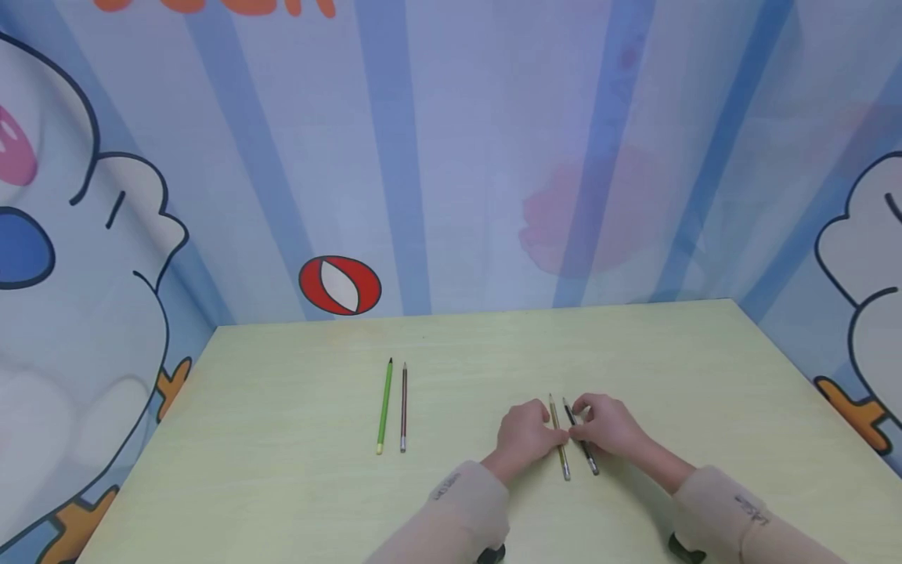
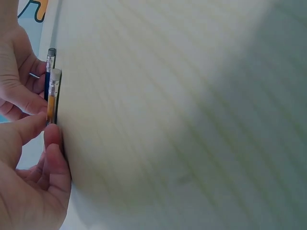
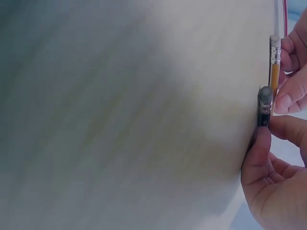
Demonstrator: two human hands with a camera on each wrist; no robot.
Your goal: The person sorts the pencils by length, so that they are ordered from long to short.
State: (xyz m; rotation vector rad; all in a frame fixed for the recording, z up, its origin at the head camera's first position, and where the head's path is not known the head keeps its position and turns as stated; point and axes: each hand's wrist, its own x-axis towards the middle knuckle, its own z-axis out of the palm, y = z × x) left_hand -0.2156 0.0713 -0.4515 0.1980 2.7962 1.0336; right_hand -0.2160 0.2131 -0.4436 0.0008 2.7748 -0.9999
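Observation:
On the right half of the table, my left hand (image 1: 530, 431) pinches a yellow pencil (image 1: 564, 462) between thumb and fingers. Close beside it, my right hand (image 1: 611, 425) pinches a black pencil (image 1: 590, 460) the same way. Both pencils lie nearly side by side, tips away from me and eraser ends towards me, a little farther apart at the eraser ends. The thumbs nearly meet between them. In the left wrist view the yellow pencil's eraser end (image 2: 56, 75) shows above the left fingers; the right wrist view shows the black one's dark eraser (image 3: 266, 94).
A green pencil (image 1: 384, 407) and a dark red pencil (image 1: 404, 409) lie apart from each other, left of the hands. The pale table (image 1: 247, 439) ends at a printed blue cloth backdrop (image 1: 465, 157) behind and at both sides.

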